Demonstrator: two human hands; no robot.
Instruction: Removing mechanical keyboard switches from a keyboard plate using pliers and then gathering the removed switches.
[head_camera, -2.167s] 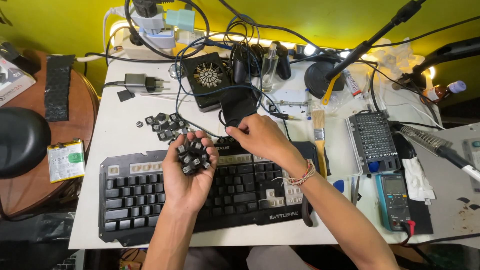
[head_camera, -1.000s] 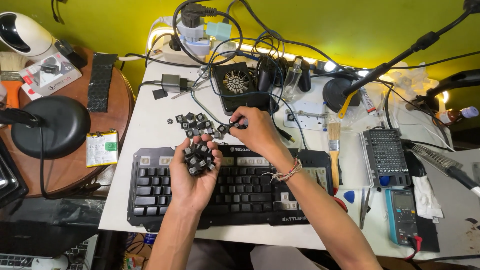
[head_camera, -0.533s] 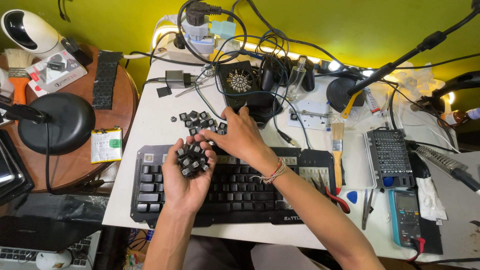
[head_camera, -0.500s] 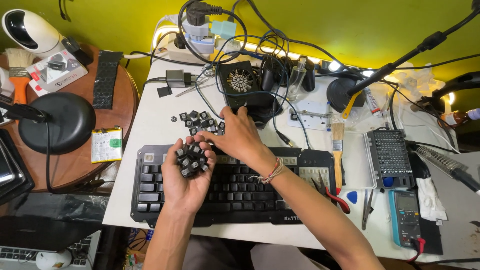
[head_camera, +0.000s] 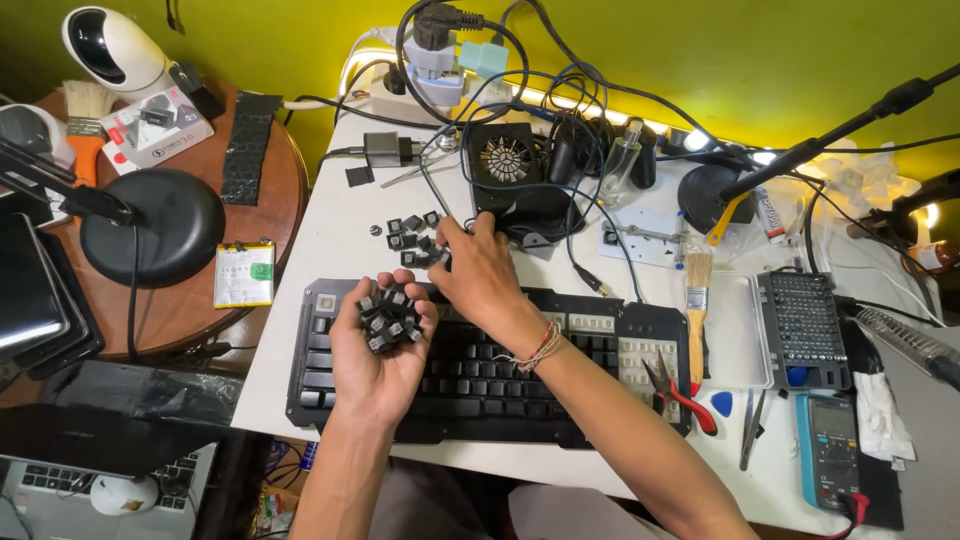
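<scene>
Left hand cupped palm-up, grasping a heap of keycaps mid-frame above the keyboard. Right hand fingers down on loose keycaps on the bench; grip unclear.

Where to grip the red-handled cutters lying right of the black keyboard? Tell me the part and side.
Grip the red-handled cutters by the two handles, coming from above on the right: they lie flat on the white table, handles spread toward the free side, jaws pointing at the black keyboard.

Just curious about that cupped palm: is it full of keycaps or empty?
Full. The left hand, palm up above the keyboard, cradles a heap of dark keycaps.
</scene>
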